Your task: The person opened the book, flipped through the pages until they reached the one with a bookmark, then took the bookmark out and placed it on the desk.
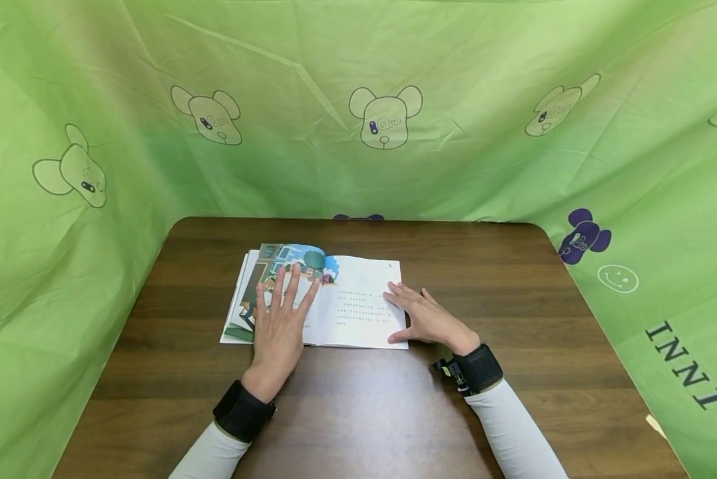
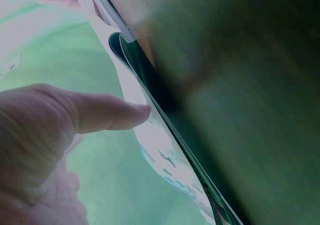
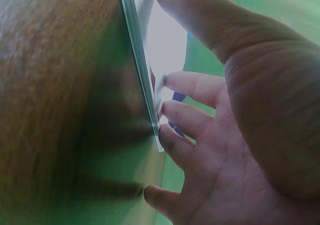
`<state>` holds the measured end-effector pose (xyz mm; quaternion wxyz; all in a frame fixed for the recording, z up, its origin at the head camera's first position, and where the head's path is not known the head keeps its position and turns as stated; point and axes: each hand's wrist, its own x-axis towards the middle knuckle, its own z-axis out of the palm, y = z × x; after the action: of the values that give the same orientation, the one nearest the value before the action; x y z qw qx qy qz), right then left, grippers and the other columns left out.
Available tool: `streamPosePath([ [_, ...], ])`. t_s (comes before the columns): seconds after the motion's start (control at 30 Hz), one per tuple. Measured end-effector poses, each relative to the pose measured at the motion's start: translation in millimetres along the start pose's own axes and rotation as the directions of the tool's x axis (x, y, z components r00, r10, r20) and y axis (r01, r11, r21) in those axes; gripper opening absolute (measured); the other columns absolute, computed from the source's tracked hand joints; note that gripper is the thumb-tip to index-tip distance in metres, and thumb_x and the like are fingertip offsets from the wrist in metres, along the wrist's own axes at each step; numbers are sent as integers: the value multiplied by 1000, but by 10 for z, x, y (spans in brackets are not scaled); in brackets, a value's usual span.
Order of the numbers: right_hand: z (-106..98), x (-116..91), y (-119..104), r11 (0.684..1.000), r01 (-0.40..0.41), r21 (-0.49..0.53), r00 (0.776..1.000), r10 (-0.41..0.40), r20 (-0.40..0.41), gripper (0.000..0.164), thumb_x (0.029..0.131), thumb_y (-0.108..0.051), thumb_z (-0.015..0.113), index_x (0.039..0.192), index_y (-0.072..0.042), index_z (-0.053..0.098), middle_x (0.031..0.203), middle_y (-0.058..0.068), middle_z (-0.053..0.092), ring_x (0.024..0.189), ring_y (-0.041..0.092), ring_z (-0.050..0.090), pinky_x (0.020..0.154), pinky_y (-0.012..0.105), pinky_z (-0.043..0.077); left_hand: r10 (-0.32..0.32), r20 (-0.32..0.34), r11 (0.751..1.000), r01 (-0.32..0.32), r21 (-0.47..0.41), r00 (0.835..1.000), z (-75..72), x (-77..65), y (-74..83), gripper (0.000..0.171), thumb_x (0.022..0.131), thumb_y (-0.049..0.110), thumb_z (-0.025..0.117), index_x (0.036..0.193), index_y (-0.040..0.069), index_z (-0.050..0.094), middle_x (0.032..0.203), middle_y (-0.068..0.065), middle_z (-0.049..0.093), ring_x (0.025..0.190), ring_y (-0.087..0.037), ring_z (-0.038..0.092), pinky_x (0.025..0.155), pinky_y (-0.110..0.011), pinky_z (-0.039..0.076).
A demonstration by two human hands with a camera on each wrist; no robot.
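An open picture book lies on the wooden table, its left page printed with a coloured street scene and its right page mostly white with lines of text. My left hand rests on the left page with fingers spread and straight. In the left wrist view the thumb touches the page near the book's lower edge. My right hand is at the right page's outer edge, fingertips and thumb on the paper. In the right wrist view its fingers meet the page by the book's edge, the little finger beyond it.
The brown wooden table extends around the book. A green curtain with cartoon bear heads hangs behind it and at both sides. Black straps with small cameras circle both wrists, over white sleeves.
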<state>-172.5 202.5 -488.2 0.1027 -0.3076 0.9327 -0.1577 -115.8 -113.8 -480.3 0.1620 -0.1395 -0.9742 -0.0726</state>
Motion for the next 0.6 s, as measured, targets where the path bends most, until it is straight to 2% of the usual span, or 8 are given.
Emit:
streamPosePath([
  [0.2,-4,3,-13,1000,-4,1,1000,4,2,97,72,-56,76,149,-6,44,160,14,29,147,30,24,111,66,18,38,110,999,-41,24,993,2,-16,-8,93,68,-8,72,151,23,44,166,-13,11,151,-35,1,114,-64,-3],
  [0.33,-7,6,-15,1000,2,8,1000,-2,6,97,72,-55,76,149,-6,44,160,15,29,147,31,24,111,66,18,103,211,993,-114,42,972,4,-50,-15,78,75,-2,69,147,24,50,164,-11,20,150,-36,9,114,-65,4],
  [0.43,-2,9,-1,1000,14,17,1000,-14,7,97,72,-54,77,150,-7,44,160,16,29,147,32,24,111,66,18,138,261,988,-149,26,956,24,-96,-24,70,81,0,63,146,22,52,162,-9,27,149,-35,16,113,-65,9],
  [0.5,1,6,15,1000,22,22,1000,-22,5,98,71,-54,78,150,-8,43,160,16,29,147,32,24,111,67,18,139,290,989,-145,-1,947,36,-118,-25,67,83,2,59,148,20,50,162,-8,29,148,-34,20,113,-66,14],
  [0.6,-2,-1,38,999,32,36,999,-33,5,99,70,-53,79,150,-9,43,161,15,28,147,32,23,111,68,17,118,334,993,-105,-54,935,28,-128,-9,64,89,4,53,151,17,44,162,-8,29,147,-34,24,110,-65,22],
])
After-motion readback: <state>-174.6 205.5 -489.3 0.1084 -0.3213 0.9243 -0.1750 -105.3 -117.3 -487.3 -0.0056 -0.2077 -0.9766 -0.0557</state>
